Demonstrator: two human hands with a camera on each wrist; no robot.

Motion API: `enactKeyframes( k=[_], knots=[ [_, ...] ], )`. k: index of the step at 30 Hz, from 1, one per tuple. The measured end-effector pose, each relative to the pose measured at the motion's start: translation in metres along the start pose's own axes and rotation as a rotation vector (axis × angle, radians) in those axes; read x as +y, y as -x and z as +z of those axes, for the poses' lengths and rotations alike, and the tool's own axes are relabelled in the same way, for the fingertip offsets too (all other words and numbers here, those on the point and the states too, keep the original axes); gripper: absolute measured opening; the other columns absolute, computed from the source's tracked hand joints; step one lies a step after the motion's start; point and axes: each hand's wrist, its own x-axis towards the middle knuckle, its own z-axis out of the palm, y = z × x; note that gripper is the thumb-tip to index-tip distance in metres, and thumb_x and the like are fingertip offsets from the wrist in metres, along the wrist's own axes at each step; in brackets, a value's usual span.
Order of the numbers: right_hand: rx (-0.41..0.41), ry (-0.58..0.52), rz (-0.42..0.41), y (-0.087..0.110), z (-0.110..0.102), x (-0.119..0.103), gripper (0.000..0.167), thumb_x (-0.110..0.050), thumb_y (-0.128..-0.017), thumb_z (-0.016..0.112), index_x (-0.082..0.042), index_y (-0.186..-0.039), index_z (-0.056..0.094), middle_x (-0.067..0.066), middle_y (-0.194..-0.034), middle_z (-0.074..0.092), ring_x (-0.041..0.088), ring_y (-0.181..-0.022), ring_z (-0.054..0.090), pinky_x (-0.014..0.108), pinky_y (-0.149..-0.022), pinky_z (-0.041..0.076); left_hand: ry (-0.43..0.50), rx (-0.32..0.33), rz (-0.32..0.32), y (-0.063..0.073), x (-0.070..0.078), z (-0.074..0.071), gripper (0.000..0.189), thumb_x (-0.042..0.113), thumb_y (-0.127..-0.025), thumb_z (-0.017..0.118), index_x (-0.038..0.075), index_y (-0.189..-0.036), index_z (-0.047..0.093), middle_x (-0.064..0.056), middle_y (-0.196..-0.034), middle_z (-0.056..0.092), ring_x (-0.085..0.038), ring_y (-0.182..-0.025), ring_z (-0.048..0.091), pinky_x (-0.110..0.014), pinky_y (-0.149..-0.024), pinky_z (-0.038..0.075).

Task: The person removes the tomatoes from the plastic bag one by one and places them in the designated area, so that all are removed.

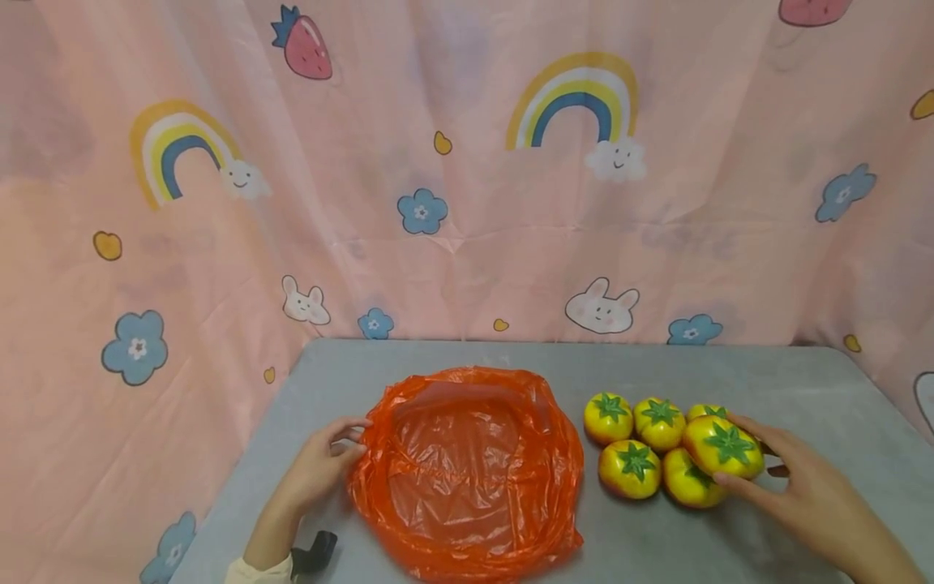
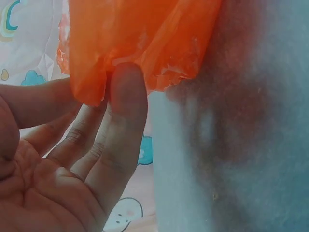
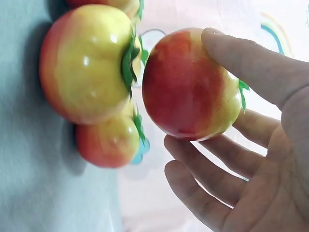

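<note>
An orange plastic bag (image 1: 565,462) stands on the table with its mouth spread wide toward me. At its left rim my left hand (image 1: 317,466) pinches the thin film between thumb and fingers, as the left wrist view shows up close. My right hand (image 1: 810,487) holds a shiny yellow-and-red tomato (image 3: 186,89) with a green star-shaped calyx, thumb on one side and fingers on the other. It is raised over several similar tomatoes (image 1: 630,470) grouped to the right of the bag, partly covering two of them in the head view.
The grey table (image 1: 824,405) reaches back to a pink curtain (image 1: 467,268) printed with rainbows, rabbits and flowers. A black strap piece (image 1: 317,551) sits at my left wrist, beside a pale sleeve (image 1: 257,571).
</note>
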Motion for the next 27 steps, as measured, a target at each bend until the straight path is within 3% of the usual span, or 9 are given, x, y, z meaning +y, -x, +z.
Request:
enactKeyframes(
  k=[13,20,27],
  knots=[
    [-0.014,0.046,0.116,0.000,-0.008,0.033,0.101,-0.065,-0.088,0.061,0.010,-0.148,0.028,0.045,-0.135,0.033,0.055,-0.108,0.045,0.058,-0.080,0.051,-0.024,0.013,0.028,-0.002,0.002,0.002,0.039,-0.004,-0.089,0.065,0.012,-0.124,0.064,-0.011,-0.109,0.067,-0.018,-0.084,0.067,-0.030,-0.074,0.056],
    [-0.001,0.069,0.099,0.002,-0.008,0.053,0.100,-0.061,-0.088,0.064,0.012,-0.147,0.029,0.047,-0.133,0.035,0.057,-0.108,0.043,0.054,-0.074,0.052,-0.036,-0.007,0.045,-0.005,-0.002,0.005,0.040,-0.006,-0.089,0.064,0.010,-0.125,0.063,-0.013,-0.110,0.067,-0.018,-0.085,0.067,-0.028,-0.074,0.057],
    [-0.136,0.071,0.116,-0.003,-0.003,0.067,0.104,-0.065,-0.086,0.063,0.015,-0.143,0.030,0.048,-0.133,0.033,0.058,-0.108,0.044,0.055,-0.078,0.052,-0.017,0.006,-0.011,-0.003,0.000,0.008,0.039,-0.005,-0.089,0.064,0.012,-0.124,0.064,-0.011,-0.110,0.066,-0.018,-0.086,0.066,-0.033,-0.077,0.058]
  ],
)
